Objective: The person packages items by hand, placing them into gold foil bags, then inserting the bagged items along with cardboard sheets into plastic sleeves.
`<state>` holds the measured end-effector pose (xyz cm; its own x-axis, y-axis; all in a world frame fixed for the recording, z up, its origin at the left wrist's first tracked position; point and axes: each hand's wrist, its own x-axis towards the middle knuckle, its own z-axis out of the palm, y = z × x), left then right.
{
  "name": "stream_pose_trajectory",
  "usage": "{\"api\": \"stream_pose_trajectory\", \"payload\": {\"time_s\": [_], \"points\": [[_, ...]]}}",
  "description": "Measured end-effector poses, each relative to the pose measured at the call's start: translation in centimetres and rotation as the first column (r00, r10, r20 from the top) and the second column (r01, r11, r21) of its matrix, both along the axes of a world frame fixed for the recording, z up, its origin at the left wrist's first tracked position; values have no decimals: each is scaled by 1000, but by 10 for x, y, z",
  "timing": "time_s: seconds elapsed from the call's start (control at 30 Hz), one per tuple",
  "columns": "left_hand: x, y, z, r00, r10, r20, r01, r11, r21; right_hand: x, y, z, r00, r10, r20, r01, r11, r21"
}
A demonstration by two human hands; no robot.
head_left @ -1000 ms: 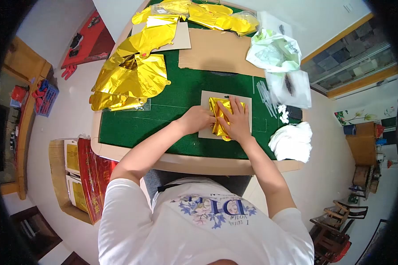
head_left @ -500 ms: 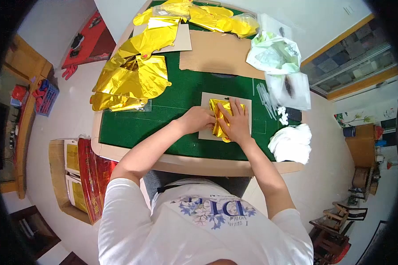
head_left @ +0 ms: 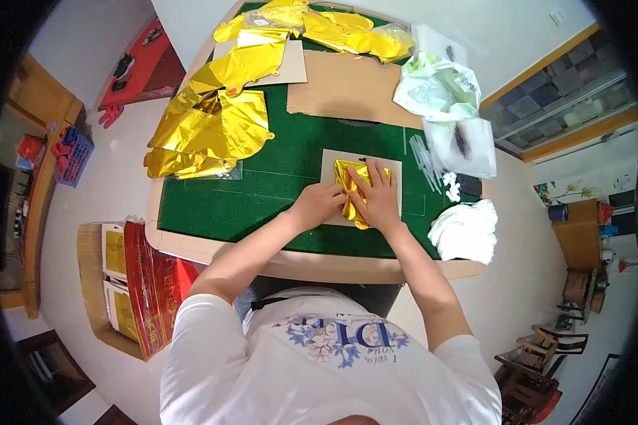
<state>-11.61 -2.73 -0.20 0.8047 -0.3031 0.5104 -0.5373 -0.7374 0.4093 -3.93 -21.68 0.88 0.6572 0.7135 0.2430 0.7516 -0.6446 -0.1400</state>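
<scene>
A gold foil balloon (head_left: 347,172), folded into a small packet, lies on a square cardboard sheet (head_left: 328,161) in front of me. My right hand (head_left: 381,205) rests flat on the packet with its fingers spread, pressing it from above. At the packet's left edge my left hand (head_left: 317,205) is closed, its fingertips at the foil and partly hidden. The foil's lower end sticks out below my right hand. To the left, large flat gold foil balloons (head_left: 216,131) lie in a loose pile.
The table has a green top (head_left: 213,209) and a pale rim. At the back are a brown cardboard sheet (head_left: 354,85) and more gold foil (head_left: 340,28). On the right lie a plastic bag (head_left: 432,92), clear strips (head_left: 425,163) and a white cloth (head_left: 464,232). An open box (head_left: 92,283) stands on the floor.
My left hand has shifted slightly down and left along the packet's left edge. My right hand stays flat on the foil, almost unmoved.
</scene>
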Motion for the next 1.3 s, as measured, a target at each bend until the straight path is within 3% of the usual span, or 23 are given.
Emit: {"api": "stream_pose_trajectory", "payload": {"time_s": [0.13, 0.2, 0.43, 0.63, 0.73, 0.8, 0.83, 0.9, 0.93, 1.0, 1.23, 1.3], "points": [[-12, 15, 10, 999, -36, 6, 35, 997, 69, -1, 0, 1, 1000, 1, -11, -1, 1000, -14], [-18, 16, 16, 997, -18, -79, 27, 994, 110, -2, 0, 2, 1000, 1, -19, -1, 1000, -10], [-32, 13, 22, 998, 40, -46, -35, 993, 113, 0, 0, 1, 999, -1, -50, 1, 1000, -3], [-35, 12, 24, 993, 111, -49, -109, 993, 37, -2, 1, 5, 998, -10, -58, 10, 1000, 9], [-35, 2, 25, 964, 213, -157, -224, 973, -50, -2, 0, 3, 998, -6, -55, 7, 1000, 6], [-31, -2, 18, 779, 283, -559, -470, 855, -222, -1, 0, 2, 999, -10, -52, 10, 1000, -4], [-28, -4, 12, 779, 283, -560, -470, 855, -221, -1, 0, 1, 999, -12, -50, 11, 1000, -13], [-24, -4, 5, 719, -31, -694, -564, 558, -609, 0, 1, 0, 999, -12, -46, 11, 1000, -11], [-21, -5, 2, 718, -30, -696, -565, 558, -608, 0, 1, -1, 999, -13, -37, 13, 1000, -9], [-15, -6, 5, 624, -284, -728, -624, 379, -683, 0, 0, -2, 999, -13, -36, 13, 1000, -7], [-26, 7, 30, 589, -285, -756, -651, 387, -653, 1, -1, -4, 1000, -12, -29, 12, 1000, 10], [-33, 11, 44, 489, -431, -758, -771, 192, -607, 0, 0, -2, 999, -13, -32, 14, 1000, 11]]}}
